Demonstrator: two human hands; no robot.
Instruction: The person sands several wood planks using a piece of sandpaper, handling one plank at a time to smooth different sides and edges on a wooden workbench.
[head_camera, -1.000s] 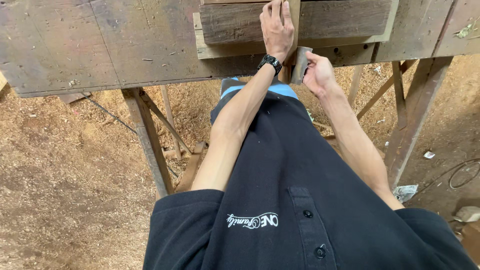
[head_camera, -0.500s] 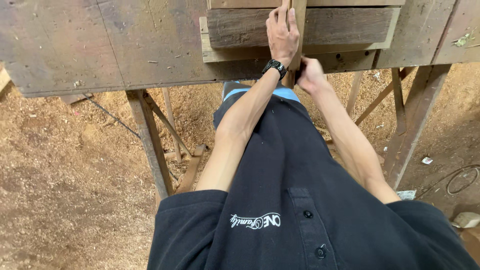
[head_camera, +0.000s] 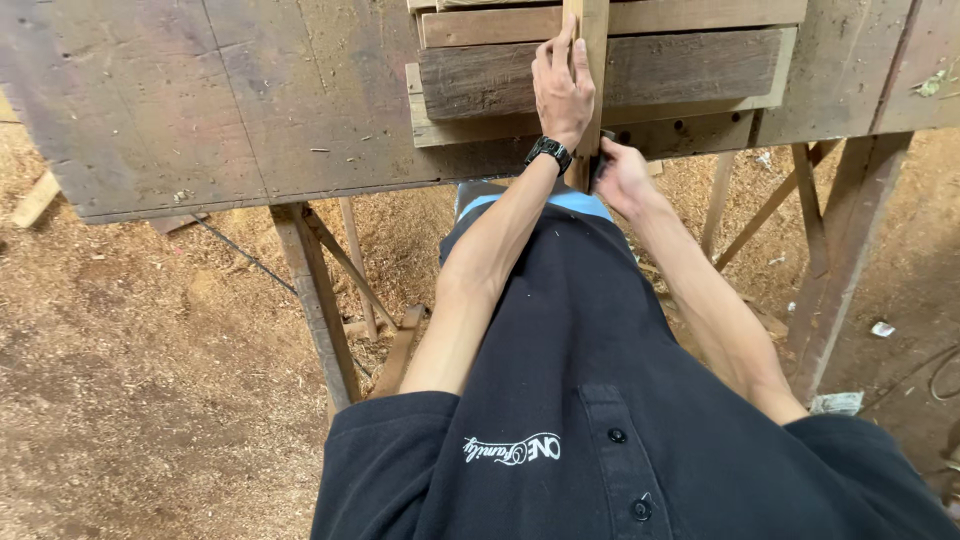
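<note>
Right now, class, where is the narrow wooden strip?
Top centre of the head view: the narrow wooden strip lies across the stacked boards, left hand on it.

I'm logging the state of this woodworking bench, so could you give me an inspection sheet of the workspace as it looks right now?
Surface: worn plank workbench on angled wooden legs, with scattered chips.
Job's things: narrow pale wood strip lying across a stack of flat boards at the bench edge.
Clutter: wood offcut on the ground at left; scraps of litter at right.
Hands: left hand, wristwatch on its wrist, pressed flat against the strip; right hand closed around the strip's near end at the bench edge.
Cables: dark cable on the ground at far right.
Surroundings: sawdust-covered floor; the person wears a dark polo shirt.
</note>
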